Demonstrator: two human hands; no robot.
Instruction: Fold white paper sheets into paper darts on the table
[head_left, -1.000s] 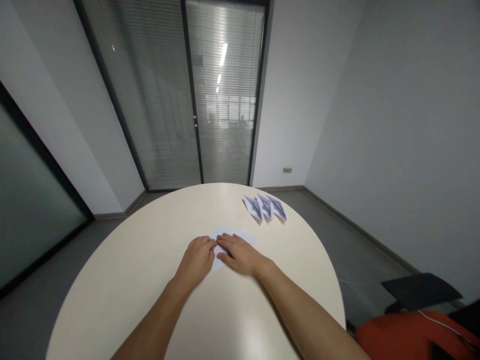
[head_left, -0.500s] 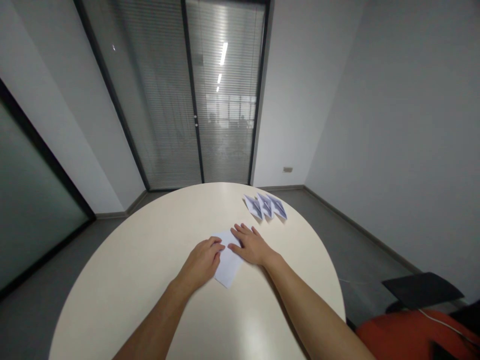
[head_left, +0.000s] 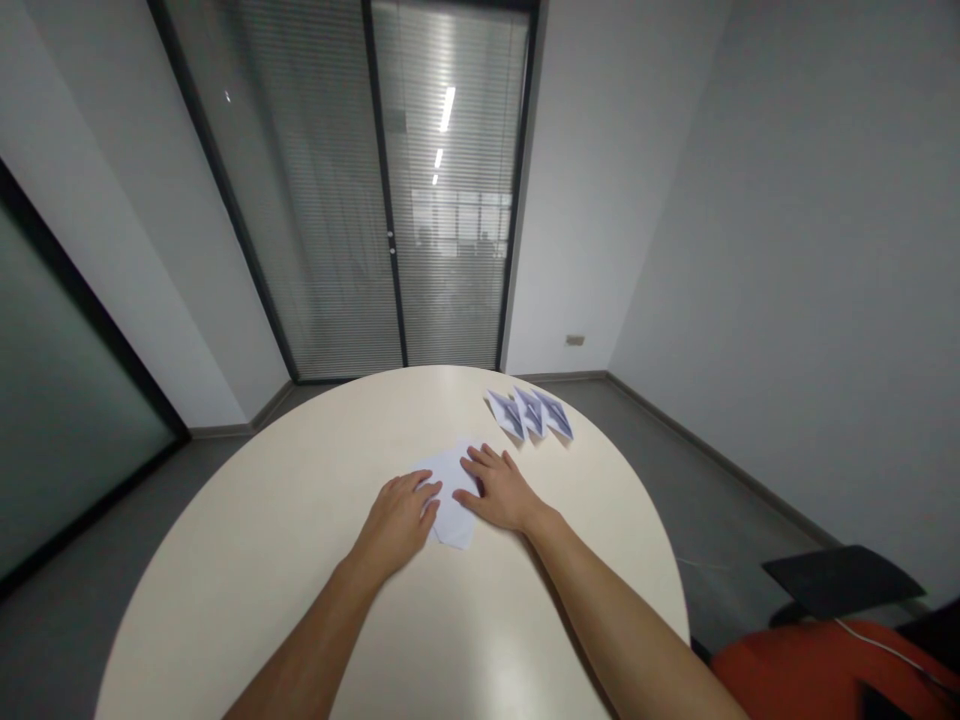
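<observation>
A white sheet of paper [head_left: 453,522] lies flat on the pale round table [head_left: 285,520], its lower corner looking folded or cut off. My left hand [head_left: 399,518] rests on the paper's left edge with its fingers spread. On the opposite side my right hand [head_left: 501,488] lies over the right edge, fingers outstretched and apart. Both hands partly cover the sheet, so its full outline is hidden. Beyond my right hand stand three folded paper boats [head_left: 529,412] side by side, pale with bluish shading.
An orange-red chair [head_left: 810,665] with a black armrest [head_left: 844,580] is at the lower right, a thin cable across it. Behind the table is a glass partition with blinds [head_left: 457,300]. A wall socket [head_left: 575,340] sits low on the back wall.
The paper has turned or been refolded: its lower point now reaches less far toward me and looks blunter. My left hand's fingers have spread from a more curled pose; my right hand has barely shifted.
</observation>
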